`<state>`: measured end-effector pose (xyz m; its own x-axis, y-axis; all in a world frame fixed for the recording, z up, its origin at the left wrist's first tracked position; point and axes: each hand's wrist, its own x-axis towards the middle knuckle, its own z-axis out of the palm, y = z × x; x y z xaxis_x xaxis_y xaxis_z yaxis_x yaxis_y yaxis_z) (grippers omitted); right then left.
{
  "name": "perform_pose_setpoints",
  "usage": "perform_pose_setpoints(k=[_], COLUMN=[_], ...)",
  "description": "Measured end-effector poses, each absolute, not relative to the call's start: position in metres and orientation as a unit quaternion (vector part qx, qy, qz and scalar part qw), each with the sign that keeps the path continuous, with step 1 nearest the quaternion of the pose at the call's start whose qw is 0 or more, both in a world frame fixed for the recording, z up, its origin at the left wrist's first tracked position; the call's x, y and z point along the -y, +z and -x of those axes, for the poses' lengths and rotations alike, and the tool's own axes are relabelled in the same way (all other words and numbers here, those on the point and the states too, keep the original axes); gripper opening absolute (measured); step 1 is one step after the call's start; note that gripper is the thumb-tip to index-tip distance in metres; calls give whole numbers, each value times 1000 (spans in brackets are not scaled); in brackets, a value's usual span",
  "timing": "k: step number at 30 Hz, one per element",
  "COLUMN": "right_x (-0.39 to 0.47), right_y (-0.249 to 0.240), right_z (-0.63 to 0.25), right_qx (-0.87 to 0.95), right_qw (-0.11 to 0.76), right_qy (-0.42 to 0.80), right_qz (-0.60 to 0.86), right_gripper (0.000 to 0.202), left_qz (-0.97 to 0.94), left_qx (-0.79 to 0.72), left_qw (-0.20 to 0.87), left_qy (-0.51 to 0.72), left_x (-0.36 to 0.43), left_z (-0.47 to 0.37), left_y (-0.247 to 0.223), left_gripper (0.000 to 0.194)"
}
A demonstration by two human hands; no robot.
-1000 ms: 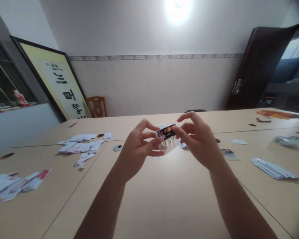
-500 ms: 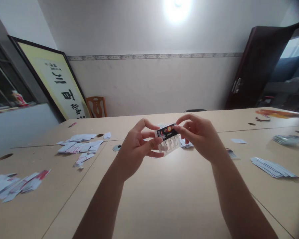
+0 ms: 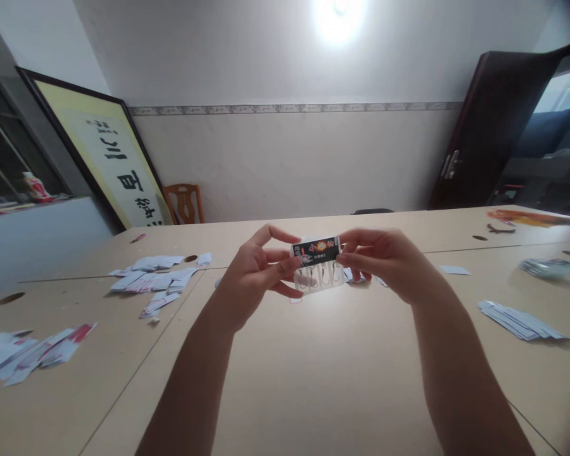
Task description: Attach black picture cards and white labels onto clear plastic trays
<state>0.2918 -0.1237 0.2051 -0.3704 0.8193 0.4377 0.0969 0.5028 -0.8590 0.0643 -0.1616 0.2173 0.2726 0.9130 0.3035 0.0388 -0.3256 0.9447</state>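
A small clear pack of hooks point(image 3: 322, 276) with a black printed label point(image 3: 319, 251) along its top is held up over the table in the middle of the view. My left hand point(image 3: 261, 272) grips its left side, thumb in front and fingers behind. At the right edge of the label, my right hand point(image 3: 377, 256) pinches the pack between thumb and forefinger. Several hooks show through the clear plastic below the label. The pack is tilted slightly, its right end higher.
Piles of white paper slips point(image 3: 154, 278) lie on the table point(image 3: 313, 380) at left, with more slips point(image 3: 42, 354) nearer. At right are a stack of white cards point(image 3: 522, 322) and clear plastic packs point(image 3: 546, 267). A brown chair point(image 3: 184, 202) stands behind.
The pack has turned closer to level and faces me more squarely. My right hand has shifted down slightly, with its thumb now at the label's right edge.
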Motion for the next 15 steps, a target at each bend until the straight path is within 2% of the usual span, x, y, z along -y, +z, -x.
perform_pose_setpoints(k=[7,10,15], right_x=[124,127,132], right_y=[207,201,187], right_z=[-293,-281,-249], right_qx=[742,745,736], right_qw=[463,477,519], right_qy=[366,324,183], right_qz=[319,336,394], right_gripper=[35,56,89], left_qz=[-664,-650,-654], left_qx=[-372,-376,-378], left_qw=[442,435,404], left_qy=[475,496,515], left_x=[159,156,147], left_z=[-65,-67,-66], left_y=[217,216,212], left_gripper=[45,44,46])
